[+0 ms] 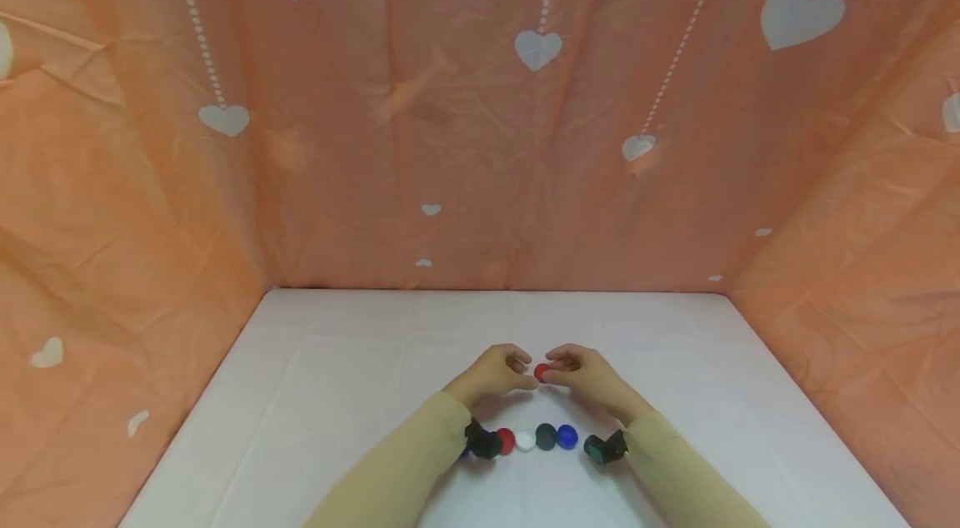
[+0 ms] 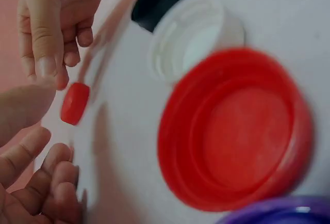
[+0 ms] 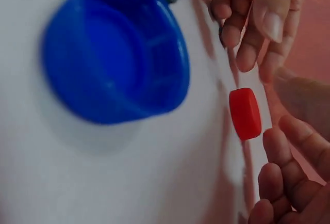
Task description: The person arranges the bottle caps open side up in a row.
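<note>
Your left hand [image 1: 491, 374] and right hand [image 1: 588, 374] | fingers pinching small red bottle cap [image 1: 541, 371] together | above desk [image 1: 337, 395] | cap row [image 1: 536, 438] nearer you

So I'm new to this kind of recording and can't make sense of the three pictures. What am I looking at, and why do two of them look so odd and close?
No machine here: a person works with two bare hands. The wide picture comes from a camera on their head, looking down at a white table with orange heart-print cloth around it. The left hand and right hand meet over a small red cap, fingertips at either side of it. Nearer the person lies a row of bottle caps: red, white, dark and blue. The dark blocks on the wrists are two more cameras, which give the close pictures. Sitting low beside the row, they make the nearest caps look huge and blurred, open side up, with the small red cap between the fingers beyond.
</note>
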`<act>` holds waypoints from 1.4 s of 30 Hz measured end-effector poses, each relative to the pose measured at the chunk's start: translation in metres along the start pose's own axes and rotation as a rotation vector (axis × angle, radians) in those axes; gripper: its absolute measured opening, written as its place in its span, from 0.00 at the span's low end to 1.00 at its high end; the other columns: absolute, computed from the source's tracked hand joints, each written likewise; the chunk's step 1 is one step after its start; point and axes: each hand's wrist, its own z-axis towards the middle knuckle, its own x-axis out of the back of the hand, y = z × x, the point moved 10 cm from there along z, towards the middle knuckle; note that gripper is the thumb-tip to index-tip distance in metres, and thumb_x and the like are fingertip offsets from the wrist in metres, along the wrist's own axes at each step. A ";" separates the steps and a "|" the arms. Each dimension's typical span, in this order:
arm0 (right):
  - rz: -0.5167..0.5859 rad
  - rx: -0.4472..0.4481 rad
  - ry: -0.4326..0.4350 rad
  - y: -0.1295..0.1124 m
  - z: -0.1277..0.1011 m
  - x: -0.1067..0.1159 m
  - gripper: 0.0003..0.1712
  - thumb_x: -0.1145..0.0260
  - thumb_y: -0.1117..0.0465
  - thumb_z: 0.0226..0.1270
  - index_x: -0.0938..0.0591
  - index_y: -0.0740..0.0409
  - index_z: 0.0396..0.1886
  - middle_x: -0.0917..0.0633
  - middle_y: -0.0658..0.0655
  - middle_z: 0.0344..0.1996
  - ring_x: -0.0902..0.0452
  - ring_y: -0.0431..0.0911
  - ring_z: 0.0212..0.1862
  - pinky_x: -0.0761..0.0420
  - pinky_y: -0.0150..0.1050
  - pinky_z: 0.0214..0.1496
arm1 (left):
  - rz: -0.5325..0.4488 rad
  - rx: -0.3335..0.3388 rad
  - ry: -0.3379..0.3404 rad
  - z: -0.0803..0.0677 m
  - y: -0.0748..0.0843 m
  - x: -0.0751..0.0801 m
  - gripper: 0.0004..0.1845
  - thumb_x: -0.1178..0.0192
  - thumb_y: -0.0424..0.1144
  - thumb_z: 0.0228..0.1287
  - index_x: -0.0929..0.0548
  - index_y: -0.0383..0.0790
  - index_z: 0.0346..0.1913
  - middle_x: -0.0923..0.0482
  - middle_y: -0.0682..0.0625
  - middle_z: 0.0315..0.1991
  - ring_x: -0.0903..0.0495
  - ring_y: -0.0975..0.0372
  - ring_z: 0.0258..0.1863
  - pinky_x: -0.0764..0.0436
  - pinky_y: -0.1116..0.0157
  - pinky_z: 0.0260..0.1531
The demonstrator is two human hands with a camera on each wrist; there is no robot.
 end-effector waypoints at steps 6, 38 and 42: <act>0.020 -0.025 -0.021 0.010 0.007 -0.005 0.23 0.27 0.54 0.58 0.21 0.58 0.51 0.18 0.53 0.38 0.24 0.47 0.41 0.25 0.40 0.47 | -0.008 0.063 -0.004 0.006 -0.012 -0.003 0.18 0.26 0.38 0.51 0.18 0.38 0.45 0.23 0.51 0.35 0.25 0.60 0.37 0.25 0.59 0.46; -0.017 -0.053 -0.043 0.017 0.010 -0.014 0.17 0.24 0.56 0.55 0.17 0.52 0.43 0.23 0.55 0.41 0.33 0.50 0.44 0.31 0.41 0.44 | 0.053 0.031 0.052 0.004 -0.007 -0.007 0.13 0.28 0.28 0.48 0.19 0.38 0.37 0.27 0.49 0.34 0.29 0.59 0.35 0.28 0.61 0.40; -0.030 -0.060 -0.046 0.021 0.011 -0.014 0.17 0.24 0.54 0.55 0.17 0.51 0.43 0.23 0.54 0.41 0.33 0.50 0.47 0.31 0.43 0.48 | 0.050 0.055 0.056 0.005 -0.010 -0.009 0.13 0.27 0.28 0.48 0.19 0.40 0.36 0.28 0.49 0.34 0.29 0.59 0.35 0.28 0.61 0.40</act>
